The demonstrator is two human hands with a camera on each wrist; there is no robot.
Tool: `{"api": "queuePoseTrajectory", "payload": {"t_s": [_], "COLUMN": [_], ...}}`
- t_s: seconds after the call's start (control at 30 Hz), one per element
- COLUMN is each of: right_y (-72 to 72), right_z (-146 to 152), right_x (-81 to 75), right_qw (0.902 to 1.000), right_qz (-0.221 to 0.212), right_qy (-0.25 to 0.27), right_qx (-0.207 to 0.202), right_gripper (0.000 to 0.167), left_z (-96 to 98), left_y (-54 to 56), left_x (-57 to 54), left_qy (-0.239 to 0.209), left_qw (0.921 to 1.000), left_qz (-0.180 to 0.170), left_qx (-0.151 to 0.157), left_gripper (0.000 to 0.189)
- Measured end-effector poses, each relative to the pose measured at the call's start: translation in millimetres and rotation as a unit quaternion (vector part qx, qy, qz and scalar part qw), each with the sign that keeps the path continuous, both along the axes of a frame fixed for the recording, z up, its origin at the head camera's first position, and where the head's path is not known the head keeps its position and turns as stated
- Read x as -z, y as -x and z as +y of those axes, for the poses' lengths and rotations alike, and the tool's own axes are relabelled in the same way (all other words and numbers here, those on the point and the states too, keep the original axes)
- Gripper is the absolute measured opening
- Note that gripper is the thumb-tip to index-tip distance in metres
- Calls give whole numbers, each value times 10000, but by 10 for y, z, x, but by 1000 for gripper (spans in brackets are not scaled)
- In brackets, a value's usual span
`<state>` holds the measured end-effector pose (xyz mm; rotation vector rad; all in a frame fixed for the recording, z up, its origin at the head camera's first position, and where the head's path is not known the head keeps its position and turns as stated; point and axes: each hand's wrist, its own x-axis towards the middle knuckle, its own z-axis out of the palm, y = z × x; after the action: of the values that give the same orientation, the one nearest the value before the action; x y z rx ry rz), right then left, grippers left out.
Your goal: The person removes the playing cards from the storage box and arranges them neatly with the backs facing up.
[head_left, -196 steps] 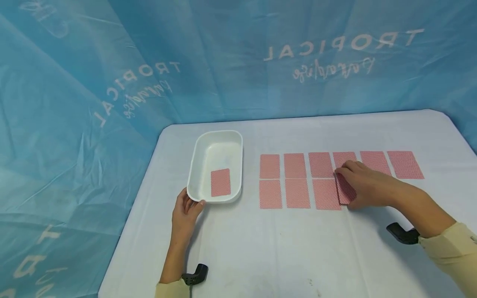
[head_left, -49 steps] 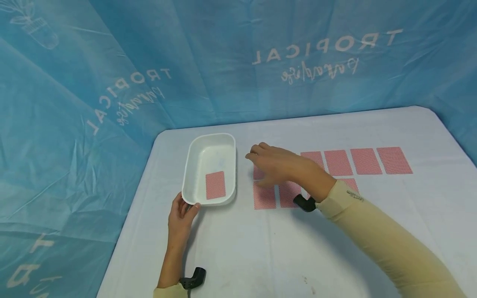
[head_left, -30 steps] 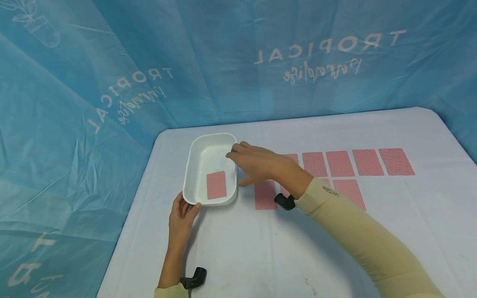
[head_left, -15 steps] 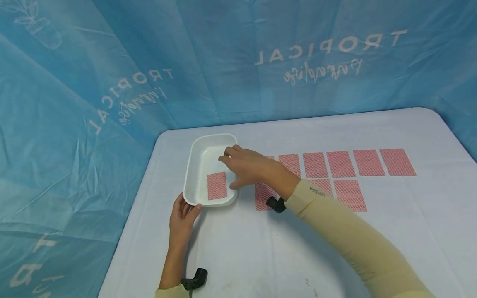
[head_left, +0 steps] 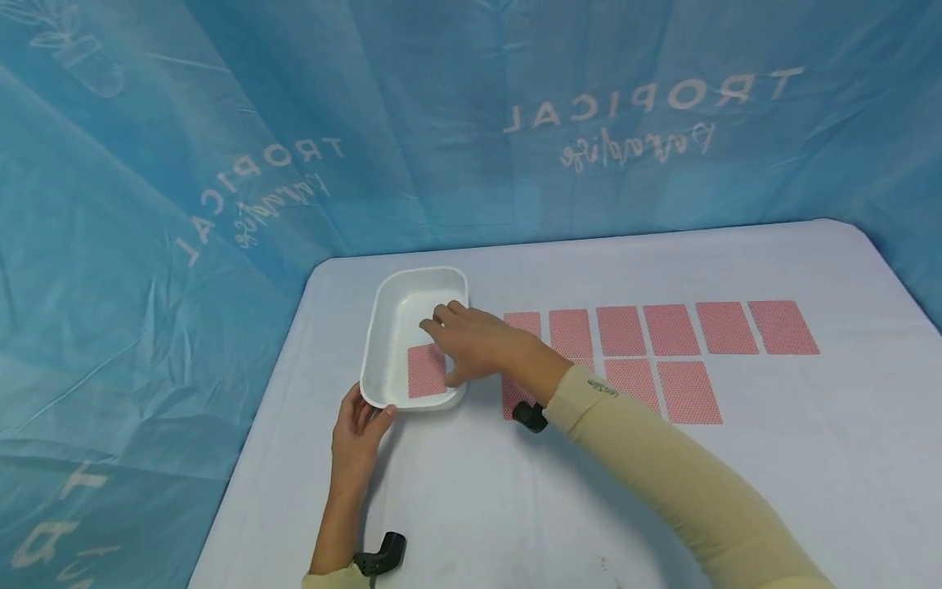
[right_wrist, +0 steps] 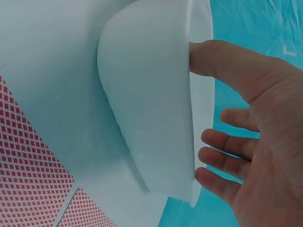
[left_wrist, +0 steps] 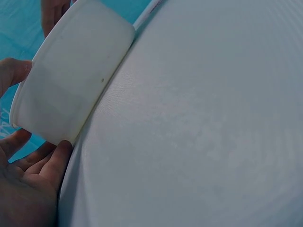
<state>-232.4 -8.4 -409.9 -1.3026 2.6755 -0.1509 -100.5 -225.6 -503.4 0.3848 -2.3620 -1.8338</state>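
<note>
My left hand (head_left: 356, 438) grips the near left corner of a white plastic tub (head_left: 373, 343), thumb at the rim and fingertips low on its side wall in the left wrist view. Inside the tub a red-patterned playing card (head_left: 425, 372) lies face down near the close end. Over the tub's right rim reaches my right hand (head_left: 474, 343), its fingers spread above the card's right edge. In the right wrist view the thumb (right_wrist: 218, 59) dips past the rim of the tub and the loosely bent fingers hold nothing visible.
Two rows of face-down playing cards (head_left: 621, 330) lie on the white-clothed table (head_left: 471, 491) right of the tub. My right forearm crosses over the near row's left end. A blue printed curtain (head_left: 441, 164) hangs behind the table and at its left.
My right hand laid a card at the near row's right end, then moved left across the cards and in over the tub. My left hand stays at the tub's corner.
</note>
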Motion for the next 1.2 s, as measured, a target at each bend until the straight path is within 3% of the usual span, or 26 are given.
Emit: {"api": "queuePoseTrajectory", "payload": {"t_s": [0.1, 0.47, 0.67, 0.93, 1.2], "right_y": [14, 2, 8, 22, 40], "right_z": [-52, -303, -393, -470, -555], "right_x": [39, 147, 233, 364, 414], "right_qw": [10000, 9987, 9966, 9945, 9932], "right_qz": [20, -80, -196, -126, 23], "right_qy": [-35, -504, -770, -1030, -1165], "right_qx": [-8, 21, 208, 151, 80], "right_gripper": [84, 81, 80, 80, 73], "left_z": [-15, -15, -13, 27, -31], "left_y": [11, -5, -10, -5, -3], "left_x": [64, 71, 36, -40, 11], "left_qy": [39, 195, 121, -40, 40], "left_qw": [10000, 9998, 9999, 9999, 9999], "left_qz": [79, 71, 28, -96, 37], "left_qx": [-29, -73, -19, 88, 85], "left_gripper": [72, 71, 71, 71, 71]}}
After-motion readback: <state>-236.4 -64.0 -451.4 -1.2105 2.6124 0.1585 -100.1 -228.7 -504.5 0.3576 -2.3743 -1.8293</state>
